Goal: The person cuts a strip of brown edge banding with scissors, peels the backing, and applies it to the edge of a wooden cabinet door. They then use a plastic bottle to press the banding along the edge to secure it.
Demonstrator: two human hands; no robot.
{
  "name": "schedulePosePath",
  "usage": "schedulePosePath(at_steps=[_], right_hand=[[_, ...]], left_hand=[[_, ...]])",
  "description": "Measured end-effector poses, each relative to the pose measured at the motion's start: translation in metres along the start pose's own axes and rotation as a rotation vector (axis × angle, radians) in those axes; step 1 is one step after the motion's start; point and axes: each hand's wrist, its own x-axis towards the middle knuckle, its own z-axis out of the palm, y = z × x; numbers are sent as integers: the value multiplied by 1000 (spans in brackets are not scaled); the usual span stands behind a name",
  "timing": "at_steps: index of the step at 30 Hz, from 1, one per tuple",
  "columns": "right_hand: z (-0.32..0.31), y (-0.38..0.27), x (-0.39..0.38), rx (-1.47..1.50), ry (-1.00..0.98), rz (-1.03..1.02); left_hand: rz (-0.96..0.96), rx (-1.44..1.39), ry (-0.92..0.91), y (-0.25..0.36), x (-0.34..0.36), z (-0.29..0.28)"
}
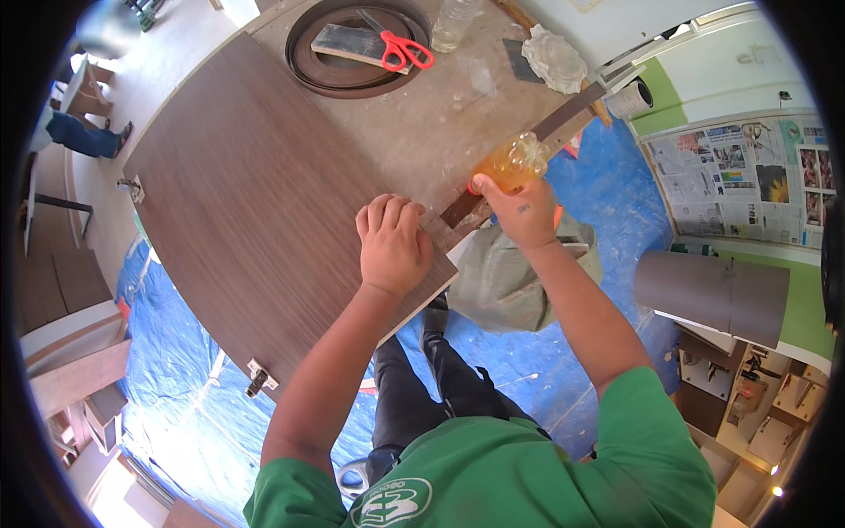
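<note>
A dark brown wood-grain panel with two metal hinges along its left side lies on a worktable. My left hand rests on its near right part, fingers curled under; whatever they hold, if anything, is hidden. In my right hand is a clear plastic bottle of yellow-orange liquid. It is tipped over, with its red end toward the panel and its clear base pointing away to the right. Just beneath the bottle, a narrow dark brown strip runs along the table's edge.
A coil of brown edge banding encircles a grey block and red-handled scissors. Beyond stand a clear bottle and a crumpled white wad. A grey-green bag hangs at the near edge; blue sheeting covers the floor.
</note>
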Motion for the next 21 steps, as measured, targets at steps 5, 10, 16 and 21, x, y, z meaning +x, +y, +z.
schedulePosePath(at_steps=[5,10,16,21], right_hand=[[20,-9,-31,-5,-57,-140],[-1,-2,0,-6,-40,41],[-1,2,-3,15,-27,75],[9,3,-29,19,-81,22]], left_hand=[[-10,-9,0,1,1,-2],[0,12,-10,1,3,-2],[13,12,4,-1,1,-1],[1,14,-20,1,2,0]])
